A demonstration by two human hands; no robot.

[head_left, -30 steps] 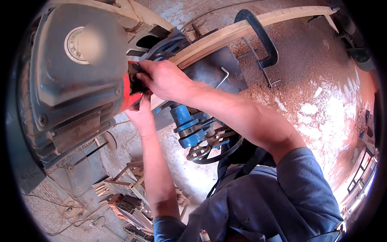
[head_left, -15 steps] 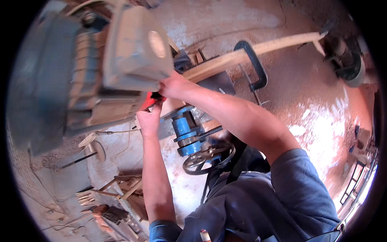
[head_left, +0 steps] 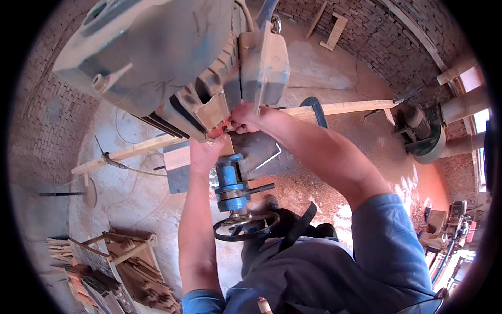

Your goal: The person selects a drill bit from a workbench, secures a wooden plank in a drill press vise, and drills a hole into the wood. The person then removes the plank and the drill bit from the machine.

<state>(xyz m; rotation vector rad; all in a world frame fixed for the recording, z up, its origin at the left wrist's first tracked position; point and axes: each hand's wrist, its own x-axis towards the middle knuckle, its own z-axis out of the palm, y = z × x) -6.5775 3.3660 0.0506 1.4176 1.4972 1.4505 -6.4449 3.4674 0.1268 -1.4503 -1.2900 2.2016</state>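
Touches red part (head_left: pixel 216 134) from below with half-curled left hand (head_left: pixel 206 153); curls right hand (head_left: pixel 246 116) beside; cannot tell either's hold. Probably stiff, under heavy motor (head_left: pixel 209 68); take by edge.

Glare at right, fisheye bending (black corners)

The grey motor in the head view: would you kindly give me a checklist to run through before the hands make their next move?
1. Both hands at the red part: ok, left hand and right hand are there.
2. Firm grip: cannot tell, the fingertips are partly hidden.
3. Motor switched off: cannot tell.
4. L-shaped rod put away: not ok, it shows against the dark metal plate.
5. Clamp at the long wooden beam: ok, though its tightness cannot be seen.
6. Hands clear of the handwheel: ok.
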